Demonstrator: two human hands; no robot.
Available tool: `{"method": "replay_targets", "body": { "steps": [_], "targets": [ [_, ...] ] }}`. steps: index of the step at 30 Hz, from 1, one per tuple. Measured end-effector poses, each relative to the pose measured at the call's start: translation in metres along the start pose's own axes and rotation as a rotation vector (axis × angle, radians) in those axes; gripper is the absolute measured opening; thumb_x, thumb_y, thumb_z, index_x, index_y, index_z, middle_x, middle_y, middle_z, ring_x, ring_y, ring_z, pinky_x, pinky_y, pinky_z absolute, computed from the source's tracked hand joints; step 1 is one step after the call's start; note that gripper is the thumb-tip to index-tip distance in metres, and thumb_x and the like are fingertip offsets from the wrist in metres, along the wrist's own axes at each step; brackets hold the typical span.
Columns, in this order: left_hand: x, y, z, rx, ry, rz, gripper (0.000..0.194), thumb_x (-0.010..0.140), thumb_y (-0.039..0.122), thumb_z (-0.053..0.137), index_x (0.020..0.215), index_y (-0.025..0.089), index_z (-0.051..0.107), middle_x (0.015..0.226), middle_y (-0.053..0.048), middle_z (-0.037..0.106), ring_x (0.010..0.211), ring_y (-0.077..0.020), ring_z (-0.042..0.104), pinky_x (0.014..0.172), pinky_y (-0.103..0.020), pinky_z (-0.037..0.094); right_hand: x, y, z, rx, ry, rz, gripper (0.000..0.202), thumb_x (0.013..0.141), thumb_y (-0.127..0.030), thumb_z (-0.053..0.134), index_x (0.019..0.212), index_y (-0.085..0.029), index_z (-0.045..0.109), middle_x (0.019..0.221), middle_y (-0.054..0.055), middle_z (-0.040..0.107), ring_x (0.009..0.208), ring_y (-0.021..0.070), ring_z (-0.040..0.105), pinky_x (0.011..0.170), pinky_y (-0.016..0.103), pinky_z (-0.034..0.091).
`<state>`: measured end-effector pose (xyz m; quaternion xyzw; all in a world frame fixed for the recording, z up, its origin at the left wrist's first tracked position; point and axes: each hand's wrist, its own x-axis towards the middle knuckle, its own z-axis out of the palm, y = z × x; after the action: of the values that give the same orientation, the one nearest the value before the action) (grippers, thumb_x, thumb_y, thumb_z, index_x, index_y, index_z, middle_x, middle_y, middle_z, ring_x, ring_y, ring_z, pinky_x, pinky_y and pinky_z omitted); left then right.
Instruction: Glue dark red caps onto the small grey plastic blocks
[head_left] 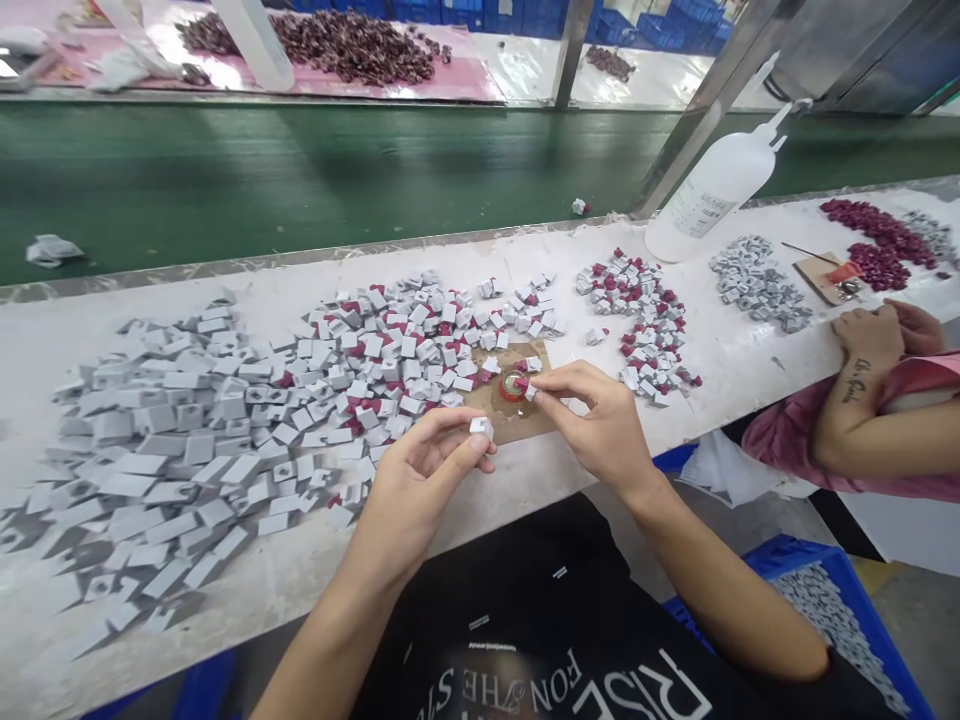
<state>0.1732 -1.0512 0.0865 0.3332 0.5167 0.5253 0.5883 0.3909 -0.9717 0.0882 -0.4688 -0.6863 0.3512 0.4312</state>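
Observation:
My left hand (431,465) pinches a small light grey block (481,429) with a notch in it, above the table's front edge. To its right, my right hand (596,415) holds a small grey and dark red piece (528,390) between thumb and fingertips. That piece is over a small round red-rimmed dish (512,388) on a brown cardboard sheet (517,430). The two held parts are apart. Left of the cardboard, a large pile of grey blocks (180,420) merges into grey blocks with dark red parts (405,340).
A white squeeze bottle (712,190) stands behind another red and grey pile (637,320). Beyond the table runs a green belt (300,180). At the right, another person's forearm (862,400) rests at the table edge. Below is a blue crate (877,600) of grey parts.

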Motion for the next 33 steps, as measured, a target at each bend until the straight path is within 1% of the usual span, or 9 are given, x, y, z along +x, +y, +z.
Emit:
{"method": "replay_targets", "body": {
  "steps": [4, 7, 11, 16, 20, 23, 26, 29, 33],
  "targets": [
    [0.008, 0.008, 0.005, 0.019, -0.007, 0.029, 0.020, 0.099, 0.042, 0.096, 0.114, 0.029, 0.091, 0.106, -0.003, 0.083, 0.091, -0.0158, 0.080, 0.090, -0.025, 0.070, 0.003, -0.007, -0.005, 0.251, -0.004, 0.159, 0.009, 0.095, -0.030, 0.094, 0.104, -0.029, 0.094, 0.106, 0.005, 0.090, 0.100, 0.0257, 0.087, 0.094, 0.041, 0.074],
    [0.016, 0.015, 0.014, 0.025, -0.015, 0.066, 0.020, 0.100, 0.041, 0.096, 0.114, 0.028, 0.092, 0.107, -0.004, 0.084, 0.092, -0.0184, 0.081, 0.091, -0.030, 0.073, 0.003, -0.013, -0.009, 0.469, -0.067, 0.321, 0.019, 0.090, -0.040, 0.101, 0.105, -0.029, 0.094, 0.107, 0.005, 0.093, 0.106, 0.0288, 0.090, 0.102, 0.045, 0.074],
    [0.027, 0.020, 0.024, 0.002, -0.061, 0.108, 0.021, 0.101, 0.039, 0.094, 0.115, 0.024, 0.090, 0.115, -0.007, 0.087, 0.099, -0.0229, 0.084, 0.097, -0.037, 0.074, 0.002, -0.015, -0.010, 0.615, -0.090, 0.400, 0.026, 0.087, -0.043, 0.105, 0.105, -0.028, 0.093, 0.110, 0.005, 0.094, 0.109, 0.0307, 0.091, 0.108, 0.049, 0.072],
    [0.030, 0.019, 0.032, 0.018, -0.095, 0.089, 0.024, 0.100, 0.039, 0.093, 0.117, 0.022, 0.088, 0.123, -0.010, 0.088, 0.111, -0.0281, 0.085, 0.101, -0.041, 0.074, 0.001, -0.012, -0.009, 0.635, -0.088, 0.419, 0.030, 0.083, -0.045, 0.107, 0.104, -0.027, 0.093, 0.107, 0.005, 0.094, 0.108, 0.0305, 0.091, 0.104, 0.049, 0.074],
    [0.030, 0.020, 0.034, 0.074, -0.088, 0.072, 0.025, 0.099, 0.040, 0.092, 0.116, 0.022, 0.087, 0.125, -0.011, 0.087, 0.110, -0.0291, 0.085, 0.102, -0.043, 0.073, 0.002, -0.015, -0.011, 0.622, -0.095, 0.409, 0.027, 0.083, -0.044, 0.106, 0.102, -0.028, 0.094, 0.104, 0.004, 0.094, 0.102, 0.0289, 0.092, 0.098, 0.046, 0.077],
    [0.030, 0.024, 0.035, 0.111, -0.081, 0.081, 0.023, 0.098, 0.040, 0.093, 0.112, 0.023, 0.088, 0.120, -0.010, 0.087, 0.110, -0.0299, 0.085, 0.100, -0.042, 0.073, 0.003, -0.019, -0.013, 0.552, -0.121, 0.382, 0.027, 0.086, -0.047, 0.105, 0.103, -0.028, 0.095, 0.106, 0.004, 0.094, 0.101, 0.0284, 0.091, 0.097, 0.045, 0.077],
    [0.030, 0.031, 0.036, 0.187, -0.081, 0.137, 0.015, 0.097, 0.034, 0.092, 0.107, 0.024, 0.089, 0.112, -0.008, 0.086, 0.107, -0.0282, 0.084, 0.097, -0.038, 0.073, 0.006, -0.023, -0.015, 0.521, -0.148, 0.326, 0.027, 0.087, -0.049, 0.104, 0.102, -0.028, 0.096, 0.107, 0.006, 0.092, 0.103, 0.0273, 0.090, 0.096, 0.042, 0.077],
    [0.030, 0.042, 0.033, 0.246, -0.104, 0.198, 0.008, 0.098, 0.029, 0.090, 0.105, 0.026, 0.089, 0.108, -0.006, 0.085, 0.103, -0.0267, 0.083, 0.093, -0.036, 0.073, 0.012, -0.028, -0.018, 0.535, -0.174, 0.262, 0.022, 0.089, -0.045, 0.103, 0.101, -0.028, 0.096, 0.105, 0.006, 0.090, 0.101, 0.0259, 0.089, 0.094, 0.040, 0.076],
    [0.043, 0.063, 0.024, 0.369, -0.189, 0.159, 0.010, 0.102, 0.036, 0.084, 0.108, 0.028, 0.087, 0.107, -0.007, 0.085, 0.097, -0.0287, 0.084, 0.088, -0.039, 0.072, 0.035, -0.029, -0.023, 0.480, -0.306, 0.243, 0.020, 0.095, -0.045, 0.098, 0.105, -0.028, 0.096, 0.105, 0.006, 0.090, 0.099, 0.0259, 0.089, 0.091, 0.042, 0.076]
  ]
}}
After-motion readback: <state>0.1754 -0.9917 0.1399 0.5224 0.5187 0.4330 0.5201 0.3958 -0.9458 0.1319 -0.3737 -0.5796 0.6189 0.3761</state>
